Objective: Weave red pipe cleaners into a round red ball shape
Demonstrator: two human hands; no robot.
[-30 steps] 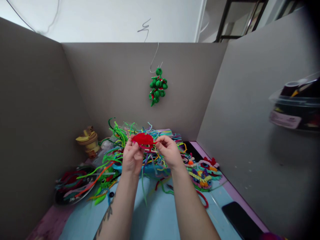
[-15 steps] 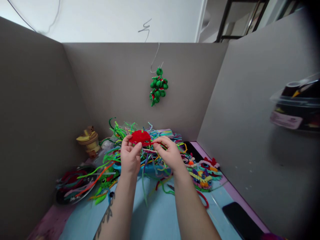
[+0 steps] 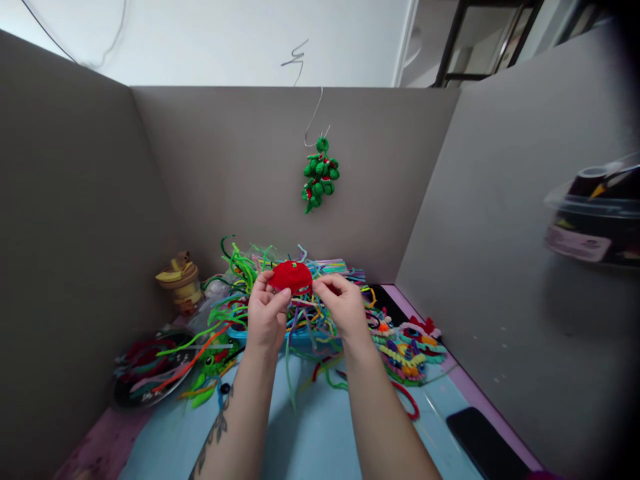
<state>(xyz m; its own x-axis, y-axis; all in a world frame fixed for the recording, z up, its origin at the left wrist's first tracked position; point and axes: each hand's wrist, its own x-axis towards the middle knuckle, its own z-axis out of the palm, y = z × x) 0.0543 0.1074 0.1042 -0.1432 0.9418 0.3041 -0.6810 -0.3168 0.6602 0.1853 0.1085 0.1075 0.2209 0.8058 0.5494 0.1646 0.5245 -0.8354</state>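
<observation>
A flat, rounded red pipe-cleaner piece point(image 3: 291, 277) with a small green bit near its top is held up in front of the pile. My left hand point(image 3: 267, 310) grips its left side, thumb in front and fingers behind. At its right edge, the thumb and fingertips of my right hand point(image 3: 343, 303) are pinched together on the red pipe cleaner. Behind both hands lies a heap of colourful pipe cleaners point(image 3: 243, 263) over a blue tray point(image 3: 300, 340). Scissors with a red handle point(image 3: 411, 403) lie partly hidden under my right forearm.
Grey panels point(image 3: 225, 167) enclose the blue-topped table point(image 3: 310, 413). A green and red pipe-cleaner ornament point(image 3: 320, 173) hangs from a wire. Finished colourful pieces point(image 3: 410, 350) and a black phone point(image 3: 485, 440) lie right; a dark bowl point(image 3: 145, 393) and a brown pot point(image 3: 183, 283) stand left.
The red piece has turned to show more of its face. My right fingers have drawn in close to its right edge, where a red strand stretched between them before.
</observation>
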